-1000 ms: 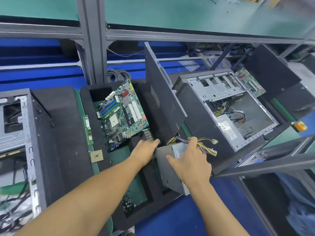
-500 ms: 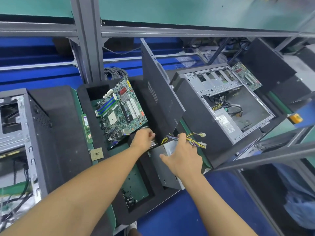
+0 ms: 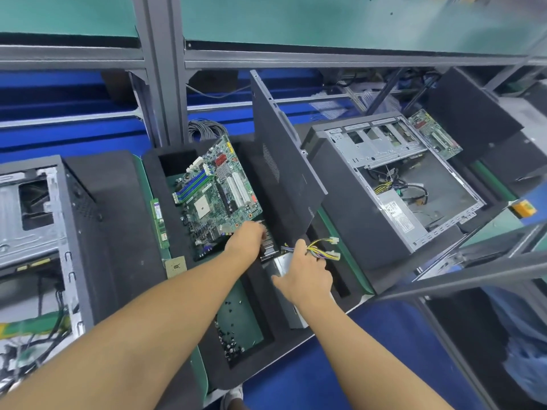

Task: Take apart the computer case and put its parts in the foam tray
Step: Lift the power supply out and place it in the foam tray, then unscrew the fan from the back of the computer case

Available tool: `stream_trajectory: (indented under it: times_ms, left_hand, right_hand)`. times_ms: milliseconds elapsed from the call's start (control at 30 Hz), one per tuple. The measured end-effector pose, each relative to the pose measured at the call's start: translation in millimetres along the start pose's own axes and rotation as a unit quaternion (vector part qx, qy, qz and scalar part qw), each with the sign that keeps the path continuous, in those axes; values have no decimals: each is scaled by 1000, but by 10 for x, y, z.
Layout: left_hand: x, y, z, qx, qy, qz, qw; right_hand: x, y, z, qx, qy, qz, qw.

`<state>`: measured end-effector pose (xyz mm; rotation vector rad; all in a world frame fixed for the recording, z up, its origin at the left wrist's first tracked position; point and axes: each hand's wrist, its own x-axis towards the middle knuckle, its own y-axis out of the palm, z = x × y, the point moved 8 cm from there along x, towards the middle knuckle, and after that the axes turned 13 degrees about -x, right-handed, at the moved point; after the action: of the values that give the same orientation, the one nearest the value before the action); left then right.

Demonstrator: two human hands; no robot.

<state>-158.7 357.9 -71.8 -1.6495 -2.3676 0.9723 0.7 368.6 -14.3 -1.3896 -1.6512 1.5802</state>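
Note:
The black foam tray [image 3: 299,344] lies in the middle. In it are a green motherboard [image 3: 219,196], a leaning dark side panel [image 3: 284,161] and a grey power supply [image 3: 288,309] standing in a slot. My right hand [image 3: 306,276] grips the power supply from above, its fingers reaching the yellow and purple cables [image 3: 321,247]. My left hand [image 3: 245,239] curls over a finned heat sink [image 3: 268,242] just left of the power supply. The opened computer case [image 3: 396,184] lies on its side to the right, with another power supply and wires inside.
A RAM stick [image 3: 158,223] and a CPU chip [image 3: 175,266] sit on the tray's left rim. Several screws [image 3: 229,335] lie in a near compartment. Another case [image 3: 38,232] stands at the left. Grey frame posts [image 3: 161,84] rise behind; a bar [image 3: 473,273] crosses at right.
Both hands have moved farther into the tray. The power supply has gone deeper into its slot. My left hand has shifted from the power supply's edge onto the heat sink.

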Motion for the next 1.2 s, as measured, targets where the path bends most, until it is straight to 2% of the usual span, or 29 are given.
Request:
stream_trajectory:
  times_ms: [167,333,500,567,600,667,733,833,900,1000,1067,1200]
  left_hand:
    - [55,45,32,36,-32,59,997]
    - [-12,27,-35,62,-8,74,995]
    - [-182,29,-104,29,26,105,994]
    - [-271,-11,-111,27,18,128,991]
    - [-320,-48,-121,31,10,142,989]
    - [-414,-185,-154,25,-8,153,988]
    - [-529,-370,-186,-2,-29,151,988]
    - [-730,-747,-244,-17,-44,120,992]
    - [-884,-1065,-238,-8,-59,75,995]
    - [-1178,-1539,-159,86,-53,5,995]
    - [-1433,-1796,-38,110,-61,-38,991]
    - [-2015,-2254,175,60,-66,-130,987]
  right_hand:
    - [60,249,65,-9,11,31,999]
    - [137,329,43,-23,3,60,998]
    - [32,351,-1,23,0,178,984]
    - [11,190,66,8,-42,197,979]
    - [10,59,105,-18,-67,187,980]
    - [37,-287,218,-63,-112,116,985]
    - [18,-574,421,-21,-166,54,984]
    - [-118,-729,798,105,-245,55,962]
    - [-249,-744,1046,127,-293,57,946]
    - [-488,-745,1418,188,-356,62,913]
    - [-685,-797,1665,245,-398,69,882]
    - [-1087,-1068,2039,325,-450,38,831]
